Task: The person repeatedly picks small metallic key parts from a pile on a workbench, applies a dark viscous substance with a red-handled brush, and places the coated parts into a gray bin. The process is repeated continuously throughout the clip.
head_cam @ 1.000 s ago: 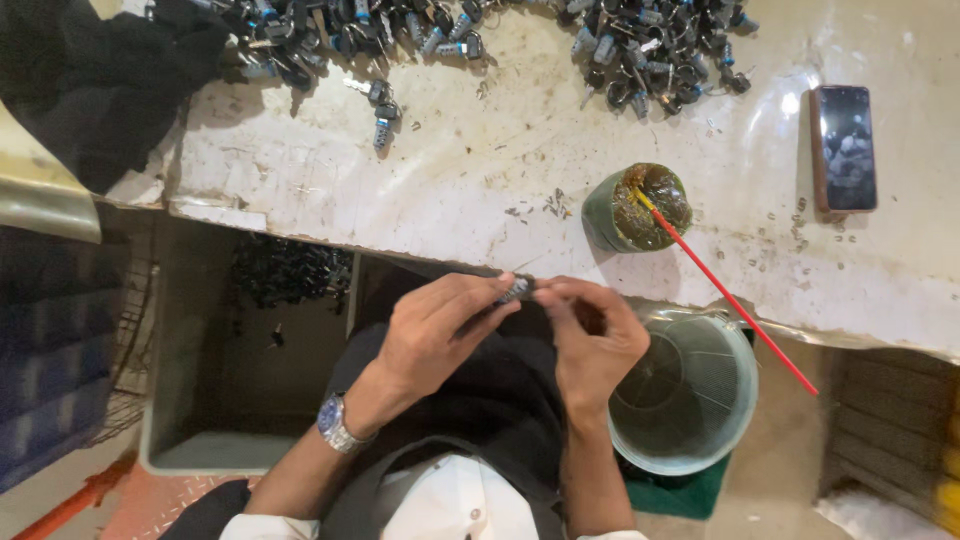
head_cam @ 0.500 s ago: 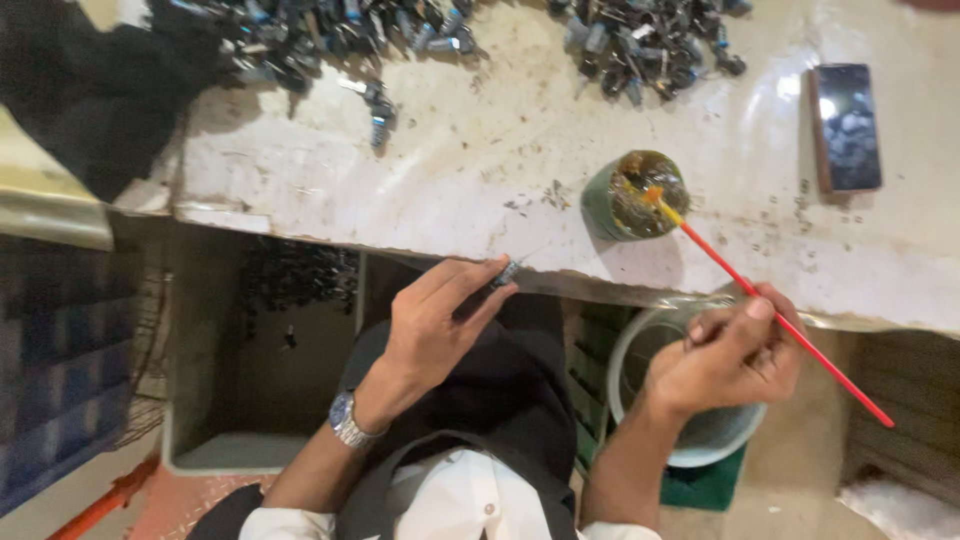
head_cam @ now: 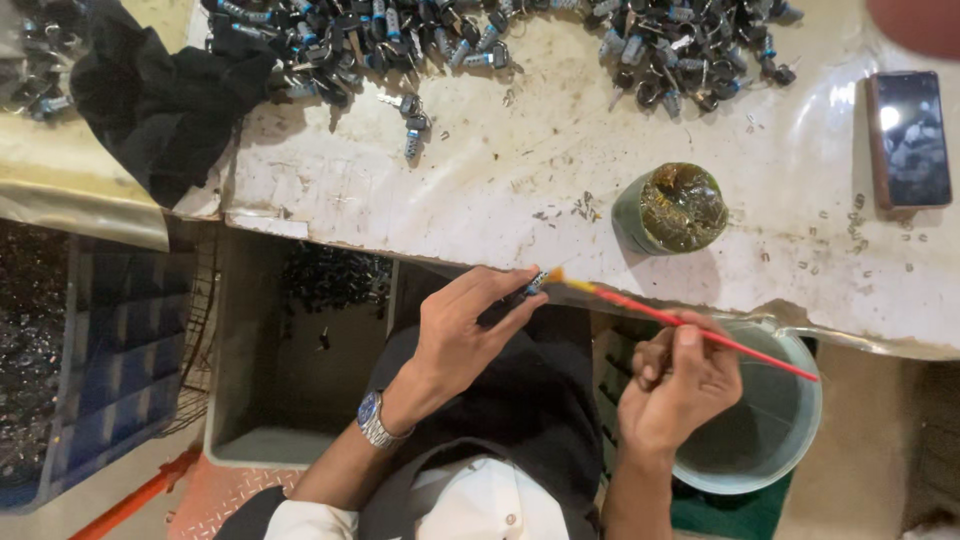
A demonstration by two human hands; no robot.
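Stained white bench (head_cam: 520, 180); heaps of small metal parts (head_cam: 480, 35) (far edge); green jar (head_cam: 672, 208); phone (head_cam: 908, 138); black cloth (head_cam: 160, 90)

Bright overhead light, glare on phone (head_cam: 908, 138); floor dim, slight blur.

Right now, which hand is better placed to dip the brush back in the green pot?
Probably the right hand: it already holds the red brush, nearer the green pot. The left hand is pinching a small metal part.
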